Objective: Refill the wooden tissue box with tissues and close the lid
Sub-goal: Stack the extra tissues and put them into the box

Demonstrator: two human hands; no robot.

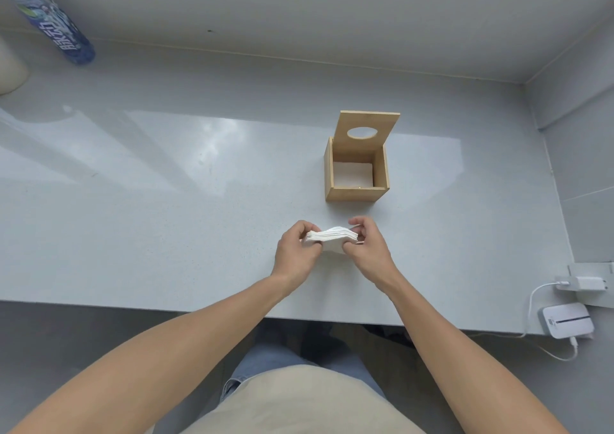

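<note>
A small wooden tissue box (352,193) stands on the pale table, right of the middle. Its lid (365,129), with an oval hole, is tilted up and back, so the box is open. White tissues lie at its bottom. In front of the box, a white stack of tissues (332,237) is held just above the table. My left hand (297,252) pinches its left end and my right hand (367,246) pinches its right end.
A blue plastic bottle (50,18) lies at the far left corner beside a pale round object (10,68). At the right edge sit a white charger (584,282) and a white device (568,320) with a cable. The table's front edge (166,305) runs below my hands.
</note>
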